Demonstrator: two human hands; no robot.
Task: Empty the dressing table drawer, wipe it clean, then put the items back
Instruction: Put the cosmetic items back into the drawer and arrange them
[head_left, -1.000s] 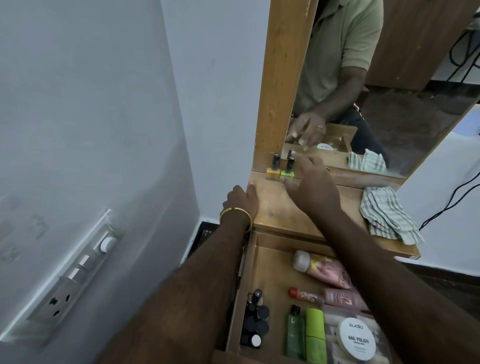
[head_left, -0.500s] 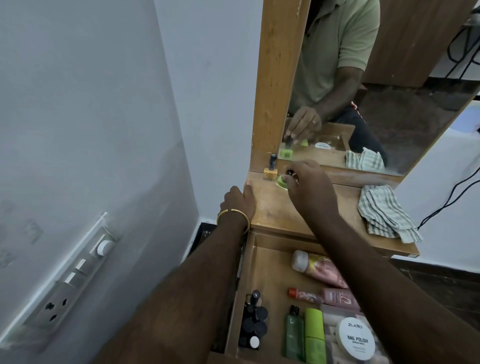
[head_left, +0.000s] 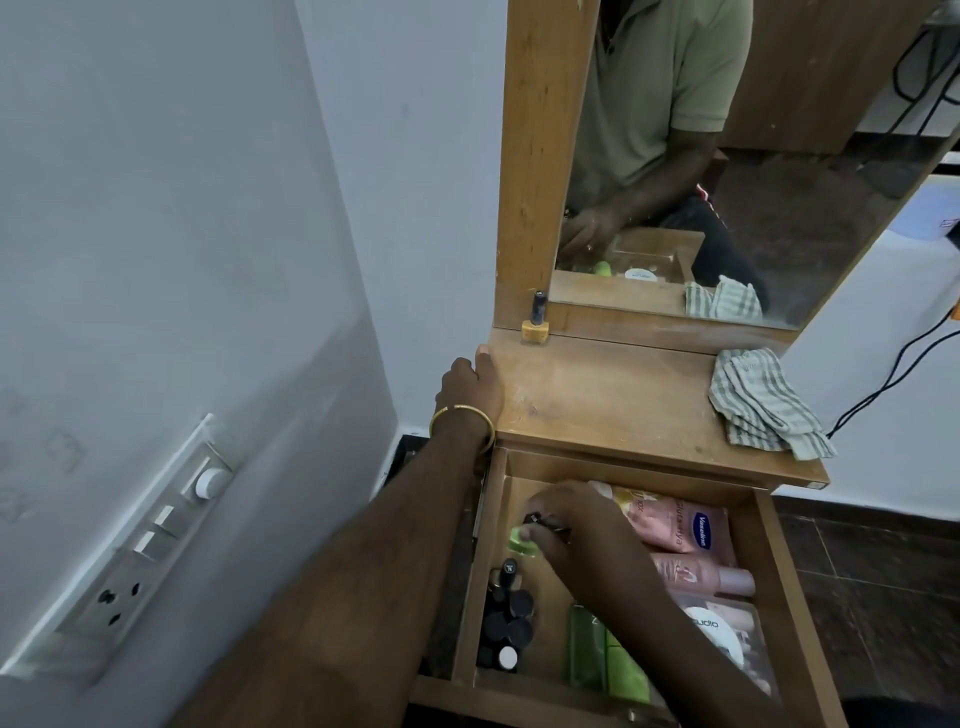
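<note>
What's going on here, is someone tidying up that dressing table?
A person is putting things back into the open drawer of a dressing table. The right hand pinches a green nail polish bottle by its dark cap, low inside the drawer beside pink tubes and green bottles. The left hand rests on the tabletop's left edge. A yellow nail polish bottle stands by the mirror, and a striped cloth lies on the right.

Your tabletop (head_left: 613, 400) lay mostly bare between the yellow bottle (head_left: 535, 325) at the back left and the cloth (head_left: 763, 405) at right. Tubes (head_left: 675, 525), green bottles (head_left: 608, 660) and black caps (head_left: 506, 623) crowded the drawer (head_left: 774, 561).
</note>
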